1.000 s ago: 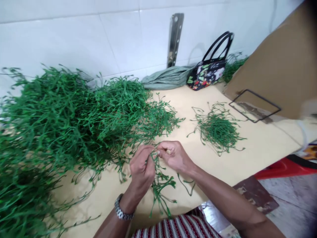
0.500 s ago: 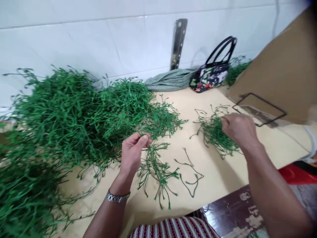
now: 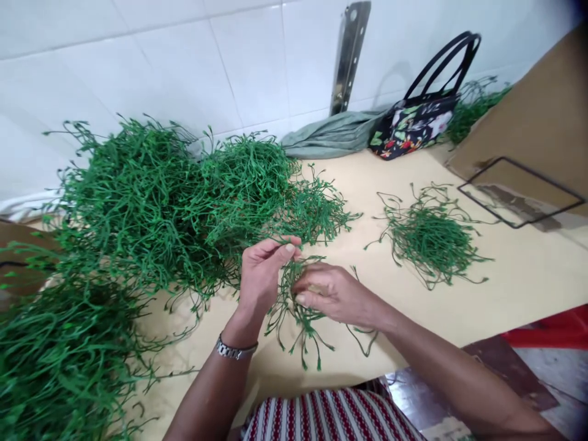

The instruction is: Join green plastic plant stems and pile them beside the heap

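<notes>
My left hand [image 3: 264, 272] pinches the top of a green plastic sprig cluster [image 3: 298, 315] that hangs down onto the cream table [image 3: 505, 288]. My right hand [image 3: 333, 295] lies over the same cluster, fingers curled around its stems. A big heap of the same green sprigs [image 3: 151, 202] fills the left half of the table, touching my left hand's far side. A small separate pile of green sprigs [image 3: 429, 236] lies to the right, apart from both hands. A single loose strand [image 3: 365, 343] lies by my right wrist.
A floral handbag [image 3: 418, 125] and a folded grey-green cloth [image 3: 333, 135] rest against the white tiled wall. A brown cardboard panel [image 3: 546, 122] with a black wire frame [image 3: 521, 193] stands at the right. A metal bracket [image 3: 346, 55] hangs on the wall.
My right hand has come back from the small pile on the right to the cluster held by my left hand. The view has shifted slightly down and right.
</notes>
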`<state>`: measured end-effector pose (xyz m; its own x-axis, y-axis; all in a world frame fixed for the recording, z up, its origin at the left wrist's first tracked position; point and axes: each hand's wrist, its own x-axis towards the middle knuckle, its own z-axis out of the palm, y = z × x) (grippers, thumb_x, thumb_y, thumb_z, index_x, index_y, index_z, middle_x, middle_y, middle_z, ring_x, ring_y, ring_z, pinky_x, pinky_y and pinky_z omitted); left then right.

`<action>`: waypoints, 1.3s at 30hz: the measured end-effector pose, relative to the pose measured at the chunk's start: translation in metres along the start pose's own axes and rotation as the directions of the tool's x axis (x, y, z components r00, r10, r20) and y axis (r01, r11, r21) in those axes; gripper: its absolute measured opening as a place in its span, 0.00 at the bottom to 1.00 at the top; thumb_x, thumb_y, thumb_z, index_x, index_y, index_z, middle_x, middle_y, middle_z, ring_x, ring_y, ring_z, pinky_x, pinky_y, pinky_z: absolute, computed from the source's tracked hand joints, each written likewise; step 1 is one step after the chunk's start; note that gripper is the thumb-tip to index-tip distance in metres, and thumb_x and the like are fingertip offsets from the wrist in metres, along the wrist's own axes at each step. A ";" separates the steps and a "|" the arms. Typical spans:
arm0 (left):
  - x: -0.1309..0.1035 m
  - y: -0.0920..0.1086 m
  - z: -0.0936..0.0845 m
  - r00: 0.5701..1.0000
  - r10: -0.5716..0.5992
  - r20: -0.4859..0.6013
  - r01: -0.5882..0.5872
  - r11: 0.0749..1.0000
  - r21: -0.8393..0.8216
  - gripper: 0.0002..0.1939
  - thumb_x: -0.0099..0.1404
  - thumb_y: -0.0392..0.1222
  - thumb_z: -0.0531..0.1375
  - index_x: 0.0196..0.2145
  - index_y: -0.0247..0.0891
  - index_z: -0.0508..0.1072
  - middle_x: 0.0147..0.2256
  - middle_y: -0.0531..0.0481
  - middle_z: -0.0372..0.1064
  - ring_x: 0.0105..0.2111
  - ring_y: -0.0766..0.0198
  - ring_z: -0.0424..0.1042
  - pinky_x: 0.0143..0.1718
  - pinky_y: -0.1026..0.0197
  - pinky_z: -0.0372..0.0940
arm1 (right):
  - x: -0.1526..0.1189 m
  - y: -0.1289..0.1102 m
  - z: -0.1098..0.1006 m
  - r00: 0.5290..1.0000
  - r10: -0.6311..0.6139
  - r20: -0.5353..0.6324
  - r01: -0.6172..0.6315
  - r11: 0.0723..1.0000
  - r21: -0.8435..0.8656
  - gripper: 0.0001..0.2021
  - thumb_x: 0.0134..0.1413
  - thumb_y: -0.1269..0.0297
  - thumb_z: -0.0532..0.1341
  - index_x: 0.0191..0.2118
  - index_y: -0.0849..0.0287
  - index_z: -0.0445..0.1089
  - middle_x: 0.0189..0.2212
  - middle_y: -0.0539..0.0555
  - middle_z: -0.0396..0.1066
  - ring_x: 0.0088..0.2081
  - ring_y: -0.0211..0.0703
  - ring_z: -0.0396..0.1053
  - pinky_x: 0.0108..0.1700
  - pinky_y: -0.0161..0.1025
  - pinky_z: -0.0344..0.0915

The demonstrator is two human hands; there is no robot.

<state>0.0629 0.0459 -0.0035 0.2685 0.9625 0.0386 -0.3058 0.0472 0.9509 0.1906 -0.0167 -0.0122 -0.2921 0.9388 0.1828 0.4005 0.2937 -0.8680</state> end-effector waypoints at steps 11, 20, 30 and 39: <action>-0.004 0.010 0.006 0.997 0.061 -0.044 -0.068 0.983 -0.171 0.03 0.50 0.35 0.64 0.26 0.35 0.76 0.26 0.51 0.71 0.23 0.70 0.68 0.25 0.66 0.63 | -0.003 0.004 0.006 0.971 0.185 -0.148 -0.173 0.981 0.089 0.09 0.52 0.66 0.57 0.41 0.59 0.65 0.24 0.47 0.63 0.25 0.33 0.60 0.27 0.31 0.57; -0.007 0.015 0.009 0.996 0.093 -0.013 -0.094 0.972 -0.215 0.10 0.53 0.41 0.63 0.34 0.38 0.73 0.27 0.52 0.69 0.26 0.68 0.69 0.29 0.64 0.65 | 0.002 0.013 0.021 0.934 0.327 -0.145 -0.209 0.829 0.519 0.06 0.43 0.66 0.58 0.30 0.59 0.61 0.18 0.43 0.54 0.20 0.30 0.51 0.22 0.30 0.50; -0.042 0.002 -0.024 0.992 0.028 0.120 -0.069 0.935 0.348 0.04 0.52 0.37 0.62 0.28 0.35 0.73 0.28 0.50 0.67 0.30 0.66 0.65 0.35 0.63 0.61 | -0.007 -0.002 0.018 0.895 0.321 -0.310 -0.115 0.837 0.535 0.09 0.45 0.64 0.59 0.35 0.59 0.61 0.24 0.46 0.60 0.24 0.32 0.58 0.26 0.31 0.57; -0.037 -0.005 -0.017 0.986 0.116 0.120 -0.158 0.880 0.447 0.03 0.51 0.34 0.59 0.25 0.38 0.73 0.28 0.50 0.68 0.34 0.61 0.66 0.42 0.57 0.59 | -0.013 -0.007 0.008 0.955 0.117 -0.272 -0.092 0.990 0.102 0.12 0.50 0.71 0.54 0.42 0.58 0.65 0.23 0.46 0.61 0.24 0.33 0.60 0.27 0.30 0.58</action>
<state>0.0391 0.0150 -0.0153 0.3386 0.9225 0.1854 0.0968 -0.2301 0.9683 0.1850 -0.0324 -0.0122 0.0044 0.9801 0.1985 0.3346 0.1856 -0.9239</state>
